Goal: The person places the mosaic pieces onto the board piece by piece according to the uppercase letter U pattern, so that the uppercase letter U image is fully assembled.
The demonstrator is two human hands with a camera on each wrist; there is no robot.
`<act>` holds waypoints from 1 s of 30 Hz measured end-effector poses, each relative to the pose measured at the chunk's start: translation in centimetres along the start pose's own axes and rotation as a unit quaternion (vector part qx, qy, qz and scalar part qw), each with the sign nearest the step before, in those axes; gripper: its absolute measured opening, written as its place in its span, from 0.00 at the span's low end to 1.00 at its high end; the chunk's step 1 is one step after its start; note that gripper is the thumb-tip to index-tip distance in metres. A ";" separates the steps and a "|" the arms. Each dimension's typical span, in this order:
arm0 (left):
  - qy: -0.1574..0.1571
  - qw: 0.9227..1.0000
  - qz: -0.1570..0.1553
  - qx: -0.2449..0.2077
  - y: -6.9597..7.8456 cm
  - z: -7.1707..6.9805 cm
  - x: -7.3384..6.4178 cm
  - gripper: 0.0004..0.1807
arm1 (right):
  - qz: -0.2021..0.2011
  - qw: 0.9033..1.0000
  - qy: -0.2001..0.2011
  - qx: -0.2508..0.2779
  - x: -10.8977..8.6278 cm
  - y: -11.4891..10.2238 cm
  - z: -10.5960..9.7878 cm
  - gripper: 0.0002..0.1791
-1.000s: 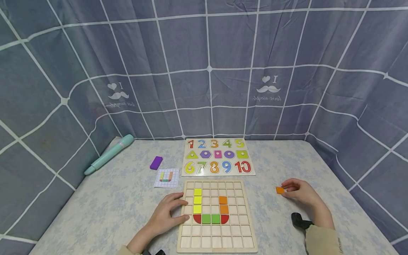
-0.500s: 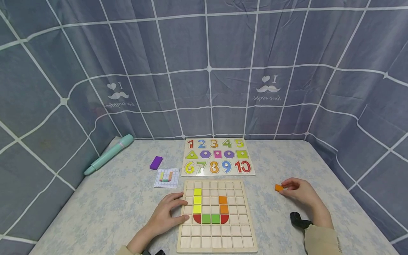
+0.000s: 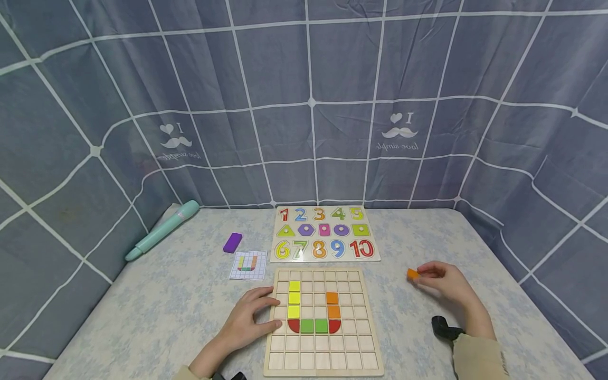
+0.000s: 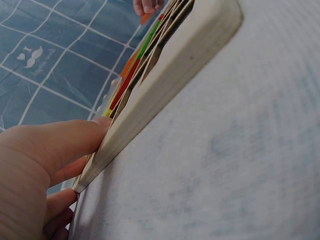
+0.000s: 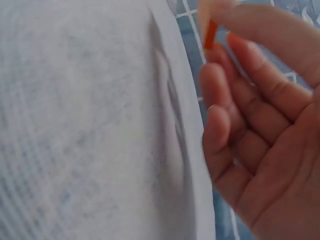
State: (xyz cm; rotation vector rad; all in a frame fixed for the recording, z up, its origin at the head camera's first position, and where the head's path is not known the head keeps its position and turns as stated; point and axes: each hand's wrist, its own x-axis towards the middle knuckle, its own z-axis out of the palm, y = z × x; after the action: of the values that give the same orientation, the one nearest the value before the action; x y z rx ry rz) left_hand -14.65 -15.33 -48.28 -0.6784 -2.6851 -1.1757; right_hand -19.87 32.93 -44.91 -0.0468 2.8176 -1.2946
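A wooden grid board [image 3: 324, 361] lies in front of me, with yellow, orange, green and red tiles forming a U shape in its cells. My left hand [image 3: 249, 316] rests on its left edge. In the left wrist view the thumb [image 4: 75, 142] touches the top of the rim, and other fingers lie against the side. To the right of the board, my right hand [image 3: 446, 285] pinches a small orange square tile [image 3: 412, 274] between thumb and fingertips. In the right wrist view this orange tile [image 5: 210, 35] shows edge-on and blurred, partly hidden by the thumb.
Behind the grid board lies a puzzle board [image 3: 325, 258] of numbers and shapes. A small card [image 3: 248, 270] with a printed U pattern and a purple block [image 3: 233, 243] lie left of it. A teal cylindrical object [image 3: 163, 230] stretches along the left table edge. Checked curtains [image 3: 342, 63] enclose the table.
My right hand has shifted slightly to the left and away from me, and the orange tile has turned in its fingertips. The left hand and the board have stayed where they were.
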 end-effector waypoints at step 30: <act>-0.008 1.000 -0.013 -0.002 -0.1 0.0 0.0 0.20 | -0.097 0.994 0.033 0.047 0.7 -8.0 1.8 0.20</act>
State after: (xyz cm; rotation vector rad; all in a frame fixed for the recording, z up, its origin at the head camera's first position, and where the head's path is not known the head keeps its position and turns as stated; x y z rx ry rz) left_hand -14.73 -15.41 -48.31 -0.6586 -2.7139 -1.1861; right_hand -20.37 26.34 -40.06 -0.2876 2.8628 -1.4906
